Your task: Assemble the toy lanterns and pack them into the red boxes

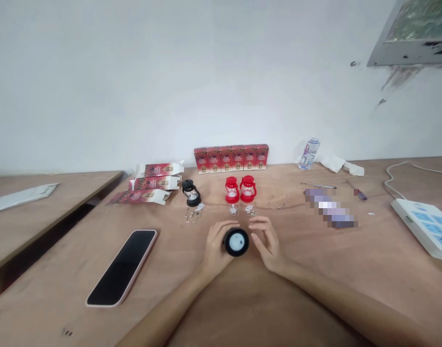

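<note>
My left hand [216,246] is curled round a small black lantern [237,242], seen from its round pale end, low over the wooden table [314,270]. My right hand [266,241] rests just right of it with fingers loosely bent and apart, holding nothing. Two red lanterns [240,189] stand upright just beyond my hands, with small clear parts [241,209] in front of them. Another black lantern [191,193] stands to the left beside thin metal wire pieces [192,214].
A phone [124,266] with a pink case lies face up at the left. Red boxes [231,158] line the wall; three opened boxes [148,189] lie left. A water bottle [309,153], tissue, small tools [357,192] and a white power strip [425,226] sit right.
</note>
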`<state>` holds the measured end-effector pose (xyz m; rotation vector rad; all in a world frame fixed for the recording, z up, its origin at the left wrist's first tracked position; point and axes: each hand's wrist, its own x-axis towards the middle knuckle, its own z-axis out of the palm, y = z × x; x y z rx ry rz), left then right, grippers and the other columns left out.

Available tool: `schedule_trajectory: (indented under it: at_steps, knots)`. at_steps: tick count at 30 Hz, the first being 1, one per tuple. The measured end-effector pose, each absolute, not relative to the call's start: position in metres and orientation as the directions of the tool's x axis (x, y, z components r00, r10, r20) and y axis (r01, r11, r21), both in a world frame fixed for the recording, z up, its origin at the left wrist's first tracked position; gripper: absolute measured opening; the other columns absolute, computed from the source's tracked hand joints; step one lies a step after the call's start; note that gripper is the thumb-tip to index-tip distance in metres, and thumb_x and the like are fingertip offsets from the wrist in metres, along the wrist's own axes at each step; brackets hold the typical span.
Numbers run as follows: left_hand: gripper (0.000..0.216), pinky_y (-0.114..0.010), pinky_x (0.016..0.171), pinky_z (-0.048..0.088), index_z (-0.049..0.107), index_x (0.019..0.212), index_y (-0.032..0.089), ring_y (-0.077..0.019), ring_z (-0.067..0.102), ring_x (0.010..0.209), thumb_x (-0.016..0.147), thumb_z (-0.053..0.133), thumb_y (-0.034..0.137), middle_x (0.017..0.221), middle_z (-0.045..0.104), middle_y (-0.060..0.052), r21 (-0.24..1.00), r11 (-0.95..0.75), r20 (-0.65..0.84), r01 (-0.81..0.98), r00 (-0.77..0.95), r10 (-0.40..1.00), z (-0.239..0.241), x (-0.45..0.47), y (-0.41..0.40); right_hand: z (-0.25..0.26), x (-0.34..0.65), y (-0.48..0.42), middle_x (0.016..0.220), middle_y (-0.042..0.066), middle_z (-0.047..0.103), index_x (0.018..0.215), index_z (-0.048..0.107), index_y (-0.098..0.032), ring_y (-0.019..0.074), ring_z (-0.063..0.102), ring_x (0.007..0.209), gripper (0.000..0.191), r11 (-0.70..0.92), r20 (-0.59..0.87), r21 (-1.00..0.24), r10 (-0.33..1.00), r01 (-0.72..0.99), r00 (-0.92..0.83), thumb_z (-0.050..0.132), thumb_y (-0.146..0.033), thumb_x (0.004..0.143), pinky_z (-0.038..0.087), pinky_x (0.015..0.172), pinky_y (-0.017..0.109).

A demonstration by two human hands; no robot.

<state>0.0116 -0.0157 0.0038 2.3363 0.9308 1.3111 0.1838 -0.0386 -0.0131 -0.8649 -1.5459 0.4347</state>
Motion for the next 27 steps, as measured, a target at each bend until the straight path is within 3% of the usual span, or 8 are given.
schedule_trajectory:
  at_steps: [3, 6, 11, 14, 18, 22, 25, 27]
  knots:
    - [0.029, -0.035, 0.083, 0.042, 0.058, 0.106, 0.021, -0.0238, 0.057, 0.098, 0.077, 0.059, 0.026, 0.106, 0.063, -0.009, 0.529, -0.720, 0.618, 0.449, 0.378, 0.690, 0.005, 0.010, -0.016, -0.010, 0.184, -0.046, 0.106, 0.006, 0.052, 0.103, 0.057, -0.029, 0.0196, 0.055, 0.097, 0.024, 0.766, 0.789, -0.547, 0.607, 0.338, -0.099, 0.052, -0.016, 0.084, 0.048, 0.084, 0.038]
    - [0.029, -0.035, 0.080, 0.040, 0.059, 0.107, 0.022, -0.0235, 0.057, 0.096, 0.079, 0.058, 0.029, 0.106, 0.063, -0.008, 0.487, -0.710, 0.595, 0.509, 0.402, 0.696, 0.005, 0.009, -0.016, -0.006, 0.181, -0.048, 0.102, 0.006, 0.052, 0.101, 0.059, -0.031, 0.0209, 0.056, 0.095, 0.025, 0.787, 0.806, -0.490, 0.573, 0.376, -0.148, 0.056, -0.015, 0.082, 0.051, 0.079, 0.038]
    - [0.030, -0.033, 0.073, 0.036, 0.060, 0.110, 0.024, -0.0225, 0.056, 0.093, 0.081, 0.056, 0.031, 0.107, 0.064, -0.008, 0.367, -0.719, 0.607, 0.590, 0.434, 0.666, 0.001, 0.006, -0.015, -0.009, 0.181, -0.046, 0.098, 0.007, 0.055, 0.091, 0.063, -0.029, 0.0212, 0.058, 0.092, 0.016, 0.757, 0.772, -0.539, 0.620, 0.370, -0.143, 0.059, -0.017, 0.080, 0.052, 0.076, 0.037]
    - [0.030, -0.033, 0.075, 0.036, 0.060, 0.111, 0.023, -0.0227, 0.056, 0.096, 0.081, 0.056, 0.025, 0.111, 0.062, -0.009, 0.297, -0.727, 0.639, 0.619, 0.437, 0.634, 0.000, 0.004, -0.013, -0.011, 0.181, -0.045, 0.102, 0.008, 0.057, 0.103, 0.058, -0.028, 0.0217, 0.058, 0.095, 0.023, 0.700, 0.703, -0.667, 0.704, 0.255, -0.095, 0.060, -0.023, 0.080, 0.050, 0.082, 0.039]
    - [0.040, -0.038, 0.091, 0.033, 0.057, 0.117, 0.034, -0.0233, 0.050, 0.114, 0.084, 0.048, 0.013, 0.128, 0.054, -0.006, 0.160, -0.764, 0.696, 0.625, 0.476, 0.537, -0.001, 0.003, -0.010, -0.012, 0.180, -0.036, 0.111, 0.007, 0.058, 0.113, 0.051, -0.028, 0.0196, 0.058, 0.100, 0.029, 0.408, 0.410, -0.910, 0.912, -0.072, -0.014, 0.054, -0.036, 0.085, 0.048, 0.086, 0.036]
    - [0.063, -0.044, 0.106, 0.021, 0.041, 0.130, 0.046, -0.0225, 0.035, 0.131, 0.084, 0.043, 0.003, 0.142, 0.041, 0.001, 0.024, -0.857, 0.609, 0.514, 0.673, 0.421, -0.002, 0.004, -0.010, -0.011, 0.181, -0.022, 0.099, 0.003, 0.065, 0.098, 0.060, -0.024, 0.0187, 0.061, 0.093, 0.032, 0.003, 0.077, -0.922, 0.981, -0.387, -0.176, 0.063, -0.047, 0.076, 0.048, 0.083, 0.032]
    - [0.081, -0.052, 0.109, 0.018, 0.022, 0.137, 0.048, -0.0274, 0.020, 0.138, 0.076, 0.044, 0.000, 0.151, 0.023, 0.002, 0.124, -0.905, 0.569, 0.408, 0.717, 0.401, -0.003, 0.005, -0.012, -0.007, 0.182, -0.019, 0.098, 0.001, 0.066, 0.093, 0.062, -0.023, 0.0180, 0.061, 0.092, 0.033, -0.092, -0.006, -0.871, 0.984, -0.483, -0.177, 0.074, -0.038, 0.066, 0.048, 0.080, 0.028]
    - [0.086, -0.057, 0.108, 0.019, 0.009, 0.141, 0.043, -0.0317, 0.013, 0.140, 0.074, 0.048, 0.006, 0.153, 0.012, -0.001, 0.310, -0.878, 0.623, 0.365, 0.619, 0.478, -0.002, 0.007, -0.014, -0.005, 0.181, -0.020, 0.100, -0.001, 0.066, 0.094, 0.060, -0.026, 0.0170, 0.061, 0.093, 0.034, -0.047, -0.006, -0.838, 0.997, -0.544, -0.076, 0.075, -0.034, 0.065, 0.048, 0.079, 0.026]
